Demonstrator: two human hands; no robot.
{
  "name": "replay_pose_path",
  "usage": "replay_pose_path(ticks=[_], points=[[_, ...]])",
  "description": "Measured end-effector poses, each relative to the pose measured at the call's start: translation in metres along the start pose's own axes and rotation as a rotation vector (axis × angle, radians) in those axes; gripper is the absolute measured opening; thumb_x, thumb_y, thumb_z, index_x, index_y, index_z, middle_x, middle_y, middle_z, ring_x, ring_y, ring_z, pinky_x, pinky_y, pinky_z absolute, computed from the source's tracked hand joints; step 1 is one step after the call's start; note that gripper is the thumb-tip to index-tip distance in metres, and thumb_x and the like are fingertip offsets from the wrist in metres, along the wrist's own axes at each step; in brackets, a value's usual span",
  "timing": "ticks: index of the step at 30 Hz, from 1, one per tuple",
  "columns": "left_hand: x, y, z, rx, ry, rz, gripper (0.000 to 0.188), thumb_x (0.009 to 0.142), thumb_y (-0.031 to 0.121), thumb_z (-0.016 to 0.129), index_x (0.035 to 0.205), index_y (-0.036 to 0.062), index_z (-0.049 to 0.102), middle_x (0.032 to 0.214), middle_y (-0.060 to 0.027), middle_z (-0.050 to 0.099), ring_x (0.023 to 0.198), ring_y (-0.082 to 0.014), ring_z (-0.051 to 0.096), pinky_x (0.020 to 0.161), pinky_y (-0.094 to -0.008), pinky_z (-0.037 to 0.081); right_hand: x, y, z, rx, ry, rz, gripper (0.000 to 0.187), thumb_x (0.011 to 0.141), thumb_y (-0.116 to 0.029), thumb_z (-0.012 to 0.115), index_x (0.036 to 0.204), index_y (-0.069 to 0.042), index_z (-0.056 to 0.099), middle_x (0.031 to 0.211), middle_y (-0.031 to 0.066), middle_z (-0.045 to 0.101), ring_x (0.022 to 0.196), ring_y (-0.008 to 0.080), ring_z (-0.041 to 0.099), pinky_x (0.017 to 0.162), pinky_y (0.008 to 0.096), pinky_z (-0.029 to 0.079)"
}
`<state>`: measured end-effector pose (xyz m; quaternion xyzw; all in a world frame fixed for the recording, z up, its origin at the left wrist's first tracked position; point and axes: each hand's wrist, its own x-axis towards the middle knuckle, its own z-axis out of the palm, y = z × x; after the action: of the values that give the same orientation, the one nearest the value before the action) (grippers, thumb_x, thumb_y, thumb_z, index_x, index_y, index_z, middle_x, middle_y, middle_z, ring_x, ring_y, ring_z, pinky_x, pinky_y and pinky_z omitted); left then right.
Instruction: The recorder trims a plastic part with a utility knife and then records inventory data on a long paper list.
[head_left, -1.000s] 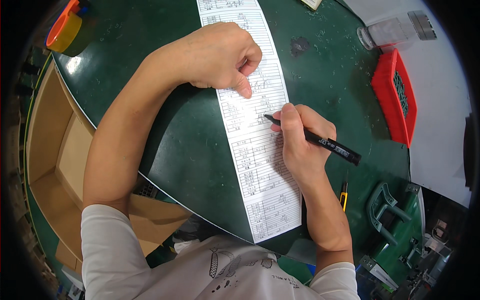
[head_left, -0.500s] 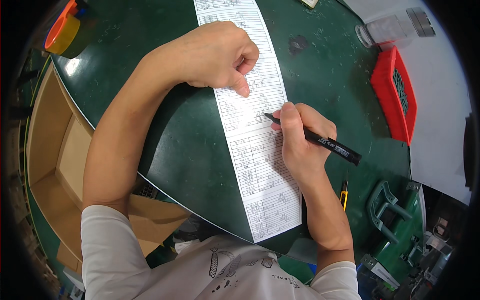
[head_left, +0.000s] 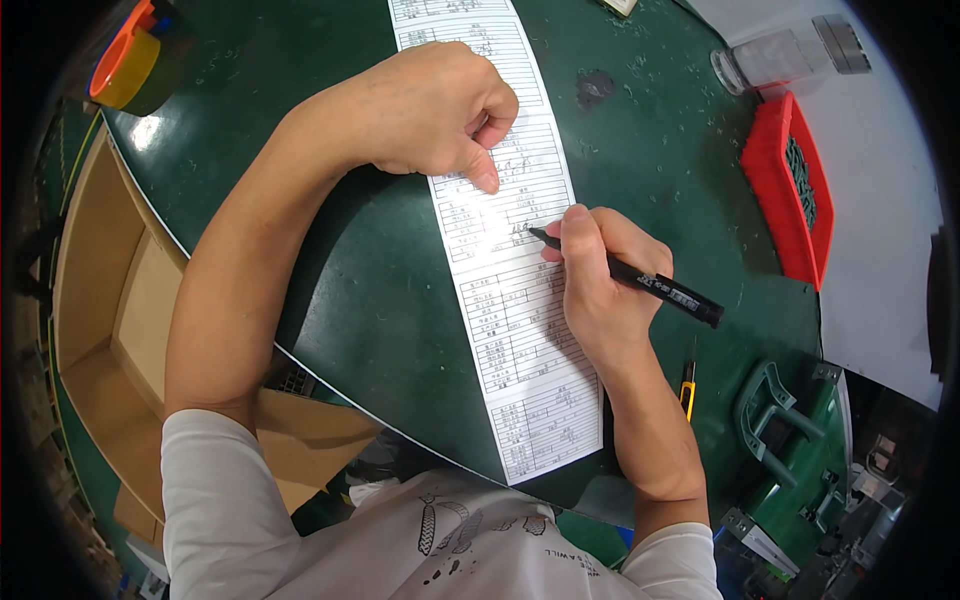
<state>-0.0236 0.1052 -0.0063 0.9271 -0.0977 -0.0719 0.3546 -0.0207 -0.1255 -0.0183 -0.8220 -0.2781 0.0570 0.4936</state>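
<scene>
Your right hand [head_left: 610, 275] is closed round a black marker pen [head_left: 670, 293], thumb and fingers near the front end, tip down at handwritten marks on the white printed paper strip [head_left: 540, 375], barrel slanting back toward the right edge of the worktop [head_left: 390, 335]. Strip lies lengthwise on the green worktop, its bottom end close to the near edge, top end running off toward the far side; form-like grids all the way along. Your left hand [head_left: 435, 110] rests over the strip farther up, fingers curled, thumb tip on the paper; palm hidden, can't tell if it holds anything. Your right wrist overlaps the strip's right side. Yellow utility knife [head_left: 688, 390] lies just right of your right forearm. Red bin [head_left: 765, 195] with small green pieces [head_left: 800, 180] inside sits by the worktop's right edge, clear jar [head_left: 775, 62] just beyond it. Orange-and-yellow ring [head_left: 138, 72] near the left edge, far end. Open cardboard box [head_left: 82, 285] sits outside the left edge, partly behind your left arm.
</scene>
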Motion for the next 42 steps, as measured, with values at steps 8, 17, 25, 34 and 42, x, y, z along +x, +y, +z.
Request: replay_pose_path(ticks=[8, 17, 25, 34, 42], points=[[-0.001, -0.001, 0.001, 0.012, 0.012, 0.009, 0.037, 0.057, 0.021, 0.088, 0.070, 0.0023, 0.060, 0.056, -0.0053, 0.050, 0.052, -0.0181, 0.047, 0.050, -0.0330, 0.037, 0.004, -0.014, -0.003, 0.212, 0.093, 0.277, 0.028, 0.092, -0.012, 0.058, 0.070, 0.005, 0.065, 0.058, 0.0060, 0.060, 0.050, 0.0096, 0.053, 0.047, 0.0261, 0.039], [0.001, 0.000, 0.001, 0.022, -0.023, -0.031, 0.036, 0.057, 0.019, 0.088, 0.071, 0.0016, 0.061, 0.058, -0.0069, 0.053, 0.053, -0.0201, 0.050, 0.051, -0.0344, 0.037, 0.002, -0.006, -0.001, 0.110, 0.100, 0.193, 0.029, 0.092, -0.014, 0.059, 0.072, 0.004, 0.067, 0.056, 0.0053, 0.061, 0.049, 0.0085, 0.054, 0.048, 0.0258, 0.040], [0.002, 0.000, 0.001, 0.000, -0.038, -0.047, 0.035, 0.057, 0.019, 0.088, 0.071, 0.0017, 0.061, 0.058, -0.0065, 0.052, 0.053, -0.0199, 0.050, 0.051, -0.0343, 0.037, 0.002, -0.002, -0.001, 0.092, 0.059, 0.127, 0.027, 0.091, -0.012, 0.059, 0.071, 0.003, 0.067, 0.056, 0.0060, 0.061, 0.048, 0.0108, 0.053, 0.048, 0.0271, 0.041], [0.001, 0.002, 0.001, 0.027, -0.013, -0.040, 0.037, 0.057, 0.021, 0.088, 0.071, 0.0020, 0.060, 0.056, -0.0066, 0.050, 0.052, -0.0200, 0.047, 0.050, -0.0351, 0.036, 0.005, -0.005, -0.001, 0.056, 0.072, 0.079, 0.027, 0.091, -0.009, 0.059, 0.068, 0.004, 0.064, 0.056, 0.0073, 0.059, 0.048, 0.0127, 0.053, 0.048, 0.0278, 0.041], [0.001, 0.002, 0.001, 0.007, -0.010, -0.043, 0.038, 0.056, 0.022, 0.089, 0.071, 0.0020, 0.060, 0.056, -0.0056, 0.048, 0.051, -0.0182, 0.046, 0.050, -0.0342, 0.035, 0.004, 0.002, -0.001, 0.095, 0.070, 0.056, 0.026, 0.089, -0.008, 0.059, 0.066, 0.004, 0.063, 0.055, 0.0073, 0.058, 0.048, 0.0120, 0.052, 0.047, 0.0283, 0.039]])
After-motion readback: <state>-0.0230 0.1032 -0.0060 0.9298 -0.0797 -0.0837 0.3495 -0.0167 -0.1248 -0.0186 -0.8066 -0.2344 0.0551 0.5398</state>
